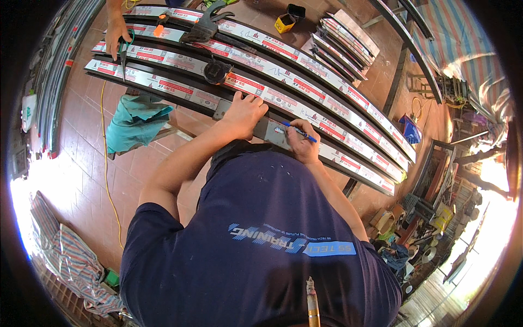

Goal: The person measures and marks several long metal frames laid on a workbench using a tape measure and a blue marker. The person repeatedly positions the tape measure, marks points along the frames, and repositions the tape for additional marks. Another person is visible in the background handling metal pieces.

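Several long dark profiles with white-and-red protective film lie side by side before me. On the nearest profile (348, 163) rests a flat grey metal plate (274, 132). My left hand (244, 115) presses down over this plate, its fingers curled across the far edge. Pinched in my right hand (303, 143) is a blue pen (299, 132), held over the plate's right end; its tip is too small to make out. Beyond my left hand, a black tape measure (217, 72) sits on the profiles. At their left ends, another person's hand (114, 34) is beside green-handled scissors (125, 52).
A dark grey clamp (206, 26) and an orange-and-black tool (161, 25) lie on the far profiles. Teal cloth (136, 122) hangs below their left side. A yellow cord (106, 169) crosses the tiled floor. Short profile pieces (343, 46) and a yellow-black box (289, 19) are beyond.
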Motion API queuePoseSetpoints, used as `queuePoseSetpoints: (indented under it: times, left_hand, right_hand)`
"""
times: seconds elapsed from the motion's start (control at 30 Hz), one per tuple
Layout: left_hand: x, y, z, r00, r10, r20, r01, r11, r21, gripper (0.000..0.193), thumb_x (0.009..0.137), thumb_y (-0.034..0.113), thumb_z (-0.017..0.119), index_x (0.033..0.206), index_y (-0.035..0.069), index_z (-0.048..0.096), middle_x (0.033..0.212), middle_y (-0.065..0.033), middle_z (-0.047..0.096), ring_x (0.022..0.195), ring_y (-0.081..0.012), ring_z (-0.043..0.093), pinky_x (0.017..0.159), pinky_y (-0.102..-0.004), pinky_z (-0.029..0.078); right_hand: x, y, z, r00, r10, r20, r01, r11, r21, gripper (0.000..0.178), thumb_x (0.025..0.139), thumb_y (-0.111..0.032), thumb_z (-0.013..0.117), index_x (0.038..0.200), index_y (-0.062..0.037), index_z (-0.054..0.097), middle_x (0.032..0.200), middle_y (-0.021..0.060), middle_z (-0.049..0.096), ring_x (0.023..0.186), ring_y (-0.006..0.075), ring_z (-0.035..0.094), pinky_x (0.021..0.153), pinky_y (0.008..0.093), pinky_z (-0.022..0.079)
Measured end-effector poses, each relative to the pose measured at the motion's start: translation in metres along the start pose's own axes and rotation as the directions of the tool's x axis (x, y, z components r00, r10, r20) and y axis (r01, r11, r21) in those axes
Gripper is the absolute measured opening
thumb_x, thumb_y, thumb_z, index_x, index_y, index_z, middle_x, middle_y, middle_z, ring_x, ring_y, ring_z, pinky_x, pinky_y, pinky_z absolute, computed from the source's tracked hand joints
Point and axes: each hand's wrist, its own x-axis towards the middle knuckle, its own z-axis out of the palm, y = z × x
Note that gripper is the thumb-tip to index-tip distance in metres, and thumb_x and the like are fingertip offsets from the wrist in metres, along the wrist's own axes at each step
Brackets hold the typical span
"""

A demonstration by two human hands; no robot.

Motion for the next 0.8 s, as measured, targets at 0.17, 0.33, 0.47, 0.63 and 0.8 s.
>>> queuePoseSetpoints:
  times: [0.17,0.33,0.47,0.63,0.8]
  left_hand:
    - [0.0,0.002,-0.003,1.0,-0.006,0.023,0.006,1.0,0.002,0.092,0.059,0.052,0.109,0.132,0.013,0.071,0.131,-0.0092,0.068,0.136,-0.0313,0.064,0.114,-0.0581,0.042]
    - [-0.02,-0.006,-0.02,0.999,-0.022,-0.024,0.021,0.998,-0.056,0.102,0.063,0.044,0.108,0.152,0.015,0.066,0.135,-0.0111,0.064,0.139,-0.0335,0.061,0.122,-0.0603,0.039]
    - [-0.051,-0.029,-0.038,0.974,-0.225,0.024,0.224,0.974,0.039,0.105,0.065,0.033,0.107,0.157,0.017,0.061,0.138,-0.0126,0.061,0.14,-0.0354,0.058,0.126,-0.0632,0.039]
    - [-0.064,-0.067,-0.041,0.957,-0.29,-0.005,0.287,0.945,0.16,0.098,0.068,0.018,0.102,0.156,0.015,0.06,0.141,-0.0155,0.059,0.141,-0.0393,0.056,0.126,-0.065,0.043]
    - [-0.062,-0.082,-0.03,0.98,-0.187,-0.06,0.192,0.978,0.081,0.097,0.059,0.017,0.103,0.149,0.016,0.065,0.133,-0.0118,0.059,0.135,-0.0371,0.059,0.124,-0.0598,0.044]
  right_hand:
    - [-0.005,0.008,-0.026,0.947,-0.255,0.195,0.311,0.877,-0.366,0.057,0.087,-0.023,0.098,0.135,-0.0083,0.071,0.135,0.0101,0.08,0.124,0.0336,0.074,0.106,0.0463,0.059]
    - [-0.02,0.019,-0.036,0.939,-0.246,0.242,0.336,0.811,-0.479,0.099,0.062,-0.024,0.109,0.148,-0.0161,0.06,0.156,0.0082,0.07,0.141,0.0376,0.063,0.118,0.0571,0.048]
    - [-0.027,0.027,-0.038,0.955,-0.223,0.198,0.294,0.813,-0.503,0.105,0.055,-0.021,0.111,0.147,-0.017,0.059,0.156,0.0075,0.07,0.139,0.037,0.062,0.117,0.0559,0.047]
    - [-0.022,0.032,-0.037,0.958,-0.2,0.204,0.276,0.837,-0.473,0.102,0.052,-0.018,0.109,0.141,-0.0161,0.059,0.153,0.0093,0.072,0.133,0.0379,0.063,0.114,0.0559,0.048]
    - [-0.021,0.036,-0.038,0.956,-0.218,0.197,0.283,0.86,-0.425,0.096,0.052,-0.017,0.108,0.135,-0.0158,0.061,0.148,0.0098,0.074,0.131,0.0386,0.063,0.113,0.0556,0.049]
